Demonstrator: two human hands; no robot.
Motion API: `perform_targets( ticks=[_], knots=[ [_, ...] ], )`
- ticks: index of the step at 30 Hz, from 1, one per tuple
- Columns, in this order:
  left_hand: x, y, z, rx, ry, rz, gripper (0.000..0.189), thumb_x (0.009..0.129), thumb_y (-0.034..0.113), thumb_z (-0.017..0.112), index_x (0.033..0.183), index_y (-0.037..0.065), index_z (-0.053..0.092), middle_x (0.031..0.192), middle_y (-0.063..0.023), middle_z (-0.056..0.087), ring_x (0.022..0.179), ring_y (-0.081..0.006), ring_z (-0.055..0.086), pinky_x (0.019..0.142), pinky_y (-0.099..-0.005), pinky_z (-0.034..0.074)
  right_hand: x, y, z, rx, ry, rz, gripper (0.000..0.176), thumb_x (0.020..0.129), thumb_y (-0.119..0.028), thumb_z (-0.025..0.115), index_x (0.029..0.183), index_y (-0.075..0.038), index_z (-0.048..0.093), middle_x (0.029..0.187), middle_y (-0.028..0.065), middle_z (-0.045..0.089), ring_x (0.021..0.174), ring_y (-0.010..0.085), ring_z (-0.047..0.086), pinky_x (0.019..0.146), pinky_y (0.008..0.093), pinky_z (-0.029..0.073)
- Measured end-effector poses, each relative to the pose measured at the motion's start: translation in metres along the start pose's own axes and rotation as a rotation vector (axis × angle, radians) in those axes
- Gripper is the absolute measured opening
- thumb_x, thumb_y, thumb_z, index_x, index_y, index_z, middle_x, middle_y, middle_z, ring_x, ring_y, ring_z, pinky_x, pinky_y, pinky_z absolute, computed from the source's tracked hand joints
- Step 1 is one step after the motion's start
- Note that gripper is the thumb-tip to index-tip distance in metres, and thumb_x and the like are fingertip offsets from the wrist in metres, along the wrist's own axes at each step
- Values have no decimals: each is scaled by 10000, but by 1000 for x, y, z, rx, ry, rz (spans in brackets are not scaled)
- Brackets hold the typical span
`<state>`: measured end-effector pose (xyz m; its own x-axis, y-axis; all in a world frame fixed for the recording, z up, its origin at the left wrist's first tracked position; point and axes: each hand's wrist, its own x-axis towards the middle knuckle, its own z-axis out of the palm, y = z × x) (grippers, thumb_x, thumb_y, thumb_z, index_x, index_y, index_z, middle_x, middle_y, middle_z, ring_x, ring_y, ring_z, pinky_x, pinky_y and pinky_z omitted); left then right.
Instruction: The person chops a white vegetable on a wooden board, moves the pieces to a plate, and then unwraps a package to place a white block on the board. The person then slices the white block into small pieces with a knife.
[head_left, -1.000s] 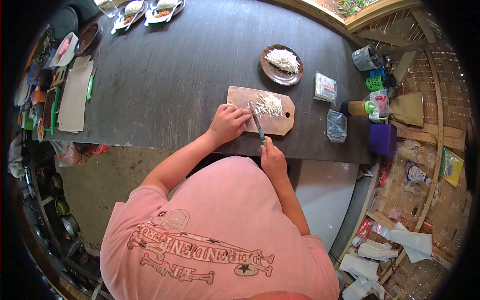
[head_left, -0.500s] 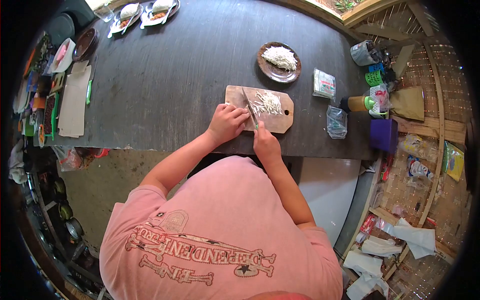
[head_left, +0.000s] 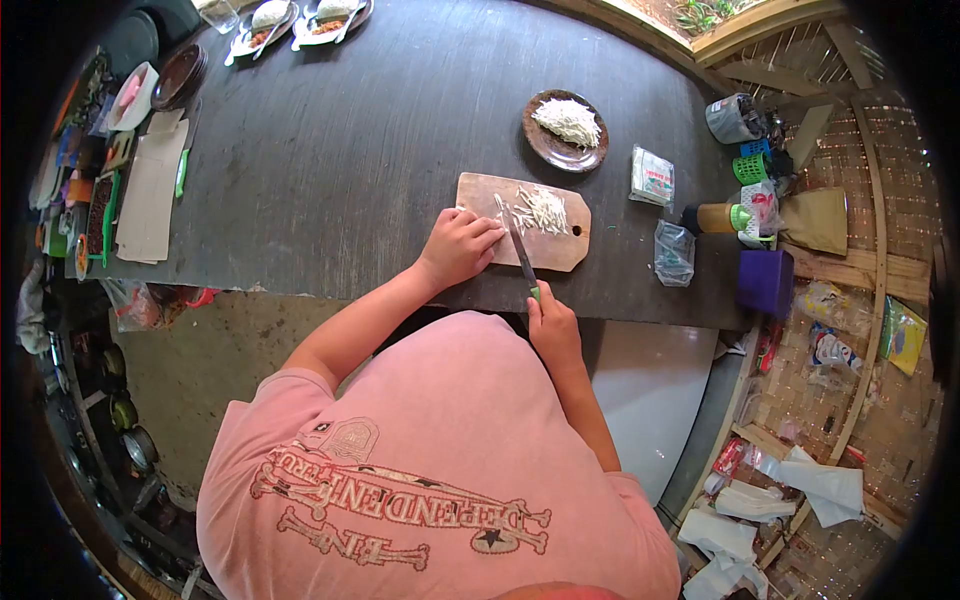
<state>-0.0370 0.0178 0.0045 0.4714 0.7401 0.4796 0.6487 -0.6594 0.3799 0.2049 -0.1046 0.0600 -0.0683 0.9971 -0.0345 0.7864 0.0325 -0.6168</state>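
A wooden cutting board (head_left: 475,190) lies near the table's front edge. On its left part, my left hand (head_left: 462,245) has its fingers curled together over a piece of white food, which they mostly hide. My right hand (head_left: 554,322) is closed around the green handle of a knife (head_left: 522,252), just off the board's front edge. The blade slants up and left across the board, its tip beside the left fingers. Thin white strips (head_left: 540,209) are heaped right of the blade. Beyond the board, a brown plate (head_left: 538,150) bears a pile of similar white shreds (head_left: 568,122).
Right of the board are a stack of packets (head_left: 652,176), a clear plastic bag (head_left: 674,254), a green-capped bottle (head_left: 716,217) and a purple box (head_left: 766,278). Two plates of food (head_left: 332,22) stand at the far left. Cardboard (head_left: 152,200) and a green-handled knife (head_left: 182,172) lie left.
My right hand has drawn the knife back toward me and slightly right, so its tip is lower on the board. My left hand stays nearly in place on the white food.
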Motion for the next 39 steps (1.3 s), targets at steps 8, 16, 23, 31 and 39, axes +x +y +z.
perform_targets(
  ticks=[8, 16, 23, 31, 39],
  knots=[
    [1, 1, -2, 0, 4, -6, 318, 888, 209, 808, 1205, 192, 818, 1241, 52, 798, 1105, -191, 700, 1017, -419, 488, -2, 2, 5, -43, -44, 5, 371, 1092, -166, 676, 1421, 1, 633, 932, 274, 757, 877, 490, 747, 765, 589, 583],
    [0, 1, -1, 6, 44, -2, 304, 890, 208, 808, 1194, 192, 823, 1246, 56, 809, 1094, -186, 707, 1016, -413, 491, 0, 0, 6, -22, -43, -6, 353, 1092, -164, 676, 1403, -3, 633, 938, 278, 757, 889, 493, 747, 768, 589, 584],
    [-1, 0, -1, -4, 32, 0, 331, 888, 205, 812, 1218, 187, 826, 1249, 51, 810, 1098, -194, 707, 1021, -420, 494, 7, 9, 3, 10, -79, -48, 334, 1092, -145, 669, 1396, -17, 618, 924, 273, 755, 880, 502, 742, 759, 598, 579],
    [-2, -1, -1, -16, -5, 14, 359, 878, 211, 824, 1236, 177, 823, 1267, 35, 796, 1138, -214, 699, 1040, -434, 493, 12, 5, 20, -344, -42, -65, 384, 1110, -203, 655, 1453, -41, 591, 921, 188, 759, 777, 410, 775, 667, 516, 635],
    [-2, 1, -3, 6, 4, 16, 350, 873, 209, 821, 1221, 175, 814, 1269, 48, 791, 1139, -211, 696, 1049, -435, 492, 1, -12, 4, -471, -64, -26, 418, 1124, -252, 640, 1481, -42, 587, 917, 164, 763, 771, 373, 795, 657, 481, 652]
  ],
)
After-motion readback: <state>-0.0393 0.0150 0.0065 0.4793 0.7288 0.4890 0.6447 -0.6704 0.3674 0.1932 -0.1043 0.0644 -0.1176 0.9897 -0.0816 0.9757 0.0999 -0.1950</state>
